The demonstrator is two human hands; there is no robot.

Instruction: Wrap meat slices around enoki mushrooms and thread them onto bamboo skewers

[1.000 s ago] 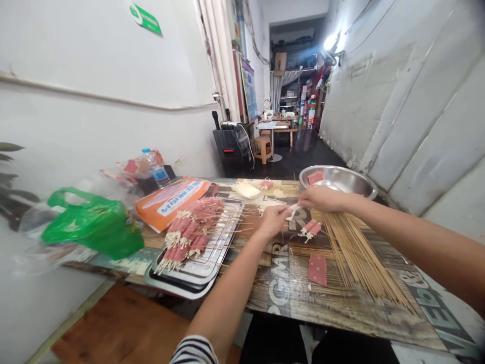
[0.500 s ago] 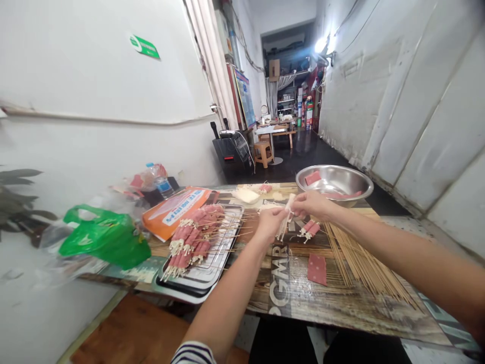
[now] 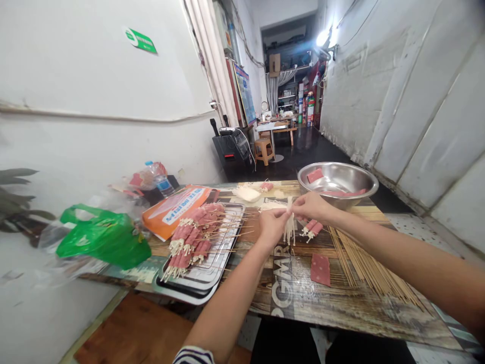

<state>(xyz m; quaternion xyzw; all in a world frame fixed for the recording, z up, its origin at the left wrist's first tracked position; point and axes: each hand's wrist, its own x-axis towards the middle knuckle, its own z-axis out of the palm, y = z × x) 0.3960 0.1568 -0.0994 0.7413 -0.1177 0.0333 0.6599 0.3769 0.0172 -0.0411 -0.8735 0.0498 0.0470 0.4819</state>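
Between my two hands, above the middle of the table, is a small bunch of enoki mushrooms [image 3: 289,233], its thin white stems hanging down. My left hand [image 3: 273,225] pinches the bunch from the left, and my right hand [image 3: 312,206] pinches it near the top from the right. More enoki [image 3: 273,203] lies just behind my left hand. Close to my right hand are a few pink meat rolls [image 3: 313,228] with enoki ends sticking out. One flat pink meat slice [image 3: 320,269] rests nearer to me on the wood-patterned table [image 3: 303,308].
Left of my hands, a metal tray [image 3: 224,263] holds several skewered rolls [image 3: 193,235]. Bamboo skewers [image 3: 373,265] lie at the right. A steel bowl [image 3: 341,174] with meat slices stands at the back right. An orange bag [image 3: 178,210] and green plastic bag [image 3: 109,237] are at the left.
The enoki bunch, tilted before, now hangs nearly straight down between my fingers. My hands have come slightly closer together. The camera view has shifted a little.
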